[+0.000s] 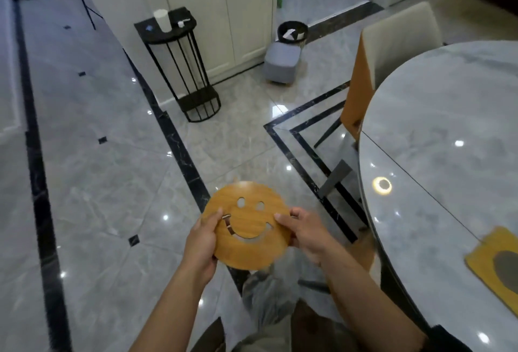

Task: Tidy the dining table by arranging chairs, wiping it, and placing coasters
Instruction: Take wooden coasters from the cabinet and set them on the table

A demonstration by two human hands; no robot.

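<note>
The left hand (pixel 201 242) and right hand (pixel 302 232) pinch opposite edges of the smiley coaster (pixel 246 225), over the floor beside the table (pixel 448 116) (not above it). Carry it level rightward and lay it clear of the yellow mat (pixel 489 264).

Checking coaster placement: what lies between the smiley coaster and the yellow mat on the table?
Head view: the right hand, gripping the smiley coaster, then bare tabletop up to the yellow mat.
</note>
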